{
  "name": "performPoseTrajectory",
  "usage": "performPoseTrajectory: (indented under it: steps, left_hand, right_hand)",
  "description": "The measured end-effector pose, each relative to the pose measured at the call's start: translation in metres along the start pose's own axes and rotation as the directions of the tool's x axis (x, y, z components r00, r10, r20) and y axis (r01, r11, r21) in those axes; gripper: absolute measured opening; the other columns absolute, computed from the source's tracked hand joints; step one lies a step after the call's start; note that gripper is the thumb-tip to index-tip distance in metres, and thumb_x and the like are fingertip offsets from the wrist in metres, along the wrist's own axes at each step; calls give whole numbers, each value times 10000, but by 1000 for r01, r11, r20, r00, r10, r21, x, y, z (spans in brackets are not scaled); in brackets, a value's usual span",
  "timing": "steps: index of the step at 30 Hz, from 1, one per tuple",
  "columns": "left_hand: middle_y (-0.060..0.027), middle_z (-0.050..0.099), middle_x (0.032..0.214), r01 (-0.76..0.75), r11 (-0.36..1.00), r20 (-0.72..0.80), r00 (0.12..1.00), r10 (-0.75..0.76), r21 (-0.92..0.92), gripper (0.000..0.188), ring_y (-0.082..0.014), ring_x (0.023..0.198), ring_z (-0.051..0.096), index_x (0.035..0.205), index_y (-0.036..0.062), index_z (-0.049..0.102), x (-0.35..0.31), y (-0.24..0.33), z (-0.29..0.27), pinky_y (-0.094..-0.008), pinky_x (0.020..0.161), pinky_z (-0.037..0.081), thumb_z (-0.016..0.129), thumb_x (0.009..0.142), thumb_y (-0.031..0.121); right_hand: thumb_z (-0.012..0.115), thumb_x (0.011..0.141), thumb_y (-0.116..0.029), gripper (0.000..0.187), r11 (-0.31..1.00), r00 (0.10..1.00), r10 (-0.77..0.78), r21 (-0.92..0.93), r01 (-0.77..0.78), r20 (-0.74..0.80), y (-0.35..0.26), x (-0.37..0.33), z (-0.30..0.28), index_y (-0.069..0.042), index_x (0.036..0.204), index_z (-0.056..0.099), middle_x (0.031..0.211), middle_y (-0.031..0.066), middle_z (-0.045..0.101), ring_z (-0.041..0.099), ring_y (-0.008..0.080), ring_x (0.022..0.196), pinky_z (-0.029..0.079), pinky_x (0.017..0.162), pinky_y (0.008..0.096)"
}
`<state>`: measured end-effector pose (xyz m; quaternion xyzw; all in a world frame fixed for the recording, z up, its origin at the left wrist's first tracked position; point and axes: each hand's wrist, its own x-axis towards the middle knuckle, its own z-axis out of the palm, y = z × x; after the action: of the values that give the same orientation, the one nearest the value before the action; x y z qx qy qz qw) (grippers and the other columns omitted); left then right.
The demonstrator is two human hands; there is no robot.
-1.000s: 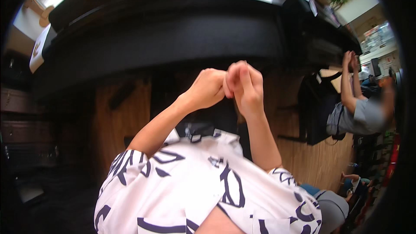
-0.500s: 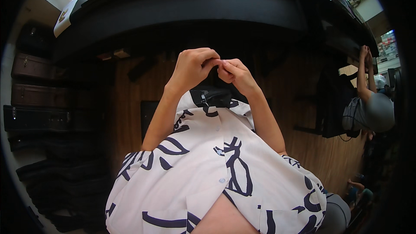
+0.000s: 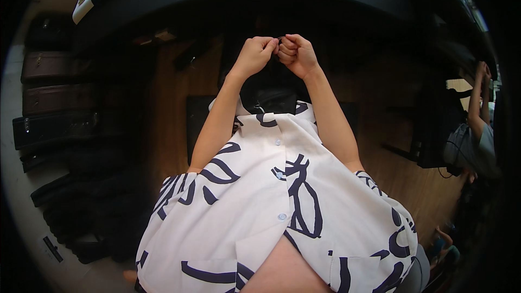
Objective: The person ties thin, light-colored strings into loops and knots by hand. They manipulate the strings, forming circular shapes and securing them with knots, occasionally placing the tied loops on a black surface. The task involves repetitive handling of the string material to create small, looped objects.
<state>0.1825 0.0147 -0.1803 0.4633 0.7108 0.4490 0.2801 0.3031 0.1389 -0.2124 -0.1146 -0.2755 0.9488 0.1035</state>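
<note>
While both bare hands are raised at 12 o'clock, beyond the white short-sleeved shirt with black brushstroke print (image 3: 255, 184), the left hand (image 3: 255, 56) has its fingers curled in and its thumb laid toward the bent forefinger. At its 3 o'clock side, the right hand (image 3: 297, 54) is likewise folded, fingers tucked toward the palm. A slim dark curved item (image 3: 280, 38) shows where the two hands meet; its kind is too small to tell, and whether either hand grips it cannot be confirmed. Further out at 12 o'clock stands a long black smooth-fronted piece of furniture (image 3: 244, 2); dark brown hard-shell cases (image 3: 57, 66) line up between 9 and 10 o'clock. Principal risk, in judgement: a loosened pinch or an uneven pull could drop the item onto the brown wooden floor (image 3: 168, 97), where deep shadow would hamper recovery.
</note>
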Motion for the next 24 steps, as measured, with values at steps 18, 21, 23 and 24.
performPoseTrajectory:
  steps: [18, 21, 23, 24]
  left_hand:
    - [-156, 710, 853, 308, 851, -411, 903, -122, 425, 237, -374, 840, 678, 956, 97, 739, -21, -28, -32, -437, 732, 528, 563, 938, 254]
    - [-135, 698, 849, 128, 750, -241, 970, 42, 649, 183, -360, 818, 679, 918, 93, 744, -20, -17, -33, -452, 716, 539, 600, 900, 206]
    - [-114, 705, 902, 2, 693, -39, 999, 38, 721, 153, -346, 842, 675, 927, 106, 759, -20, 2, -26, -438, 754, 544, 635, 869, 175]
    - [-120, 701, 870, -80, 686, 55, 997, 58, 724, 135, -342, 827, 674, 895, 96, 754, -20, 4, -19, -439, 734, 539, 641, 861, 162]
  right_hand:
    - [417, 958, -205, 292, 965, 997, -39, 262, 19, 72, 21, 9, -56, -111, 683, 401, 602, -21, 323, 336, 101, 538, 291, 525, 249]
    - [450, 972, -221, 266, 980, 992, -112, 174, 100, 58, 16, 0, -32, -71, 756, 489, 671, 12, 427, 433, 132, 619, 368, 611, 264]
    - [475, 986, -238, 262, 985, 985, -152, 97, 145, 78, 17, -5, -27, -44, 825, 551, 740, 38, 511, 515, 155, 700, 428, 698, 279]
    - [479, 993, -254, 273, 981, 978, -194, 20, 193, 72, 18, -5, -25, -41, 855, 580, 774, 51, 546, 547, 162, 741, 443, 742, 287]
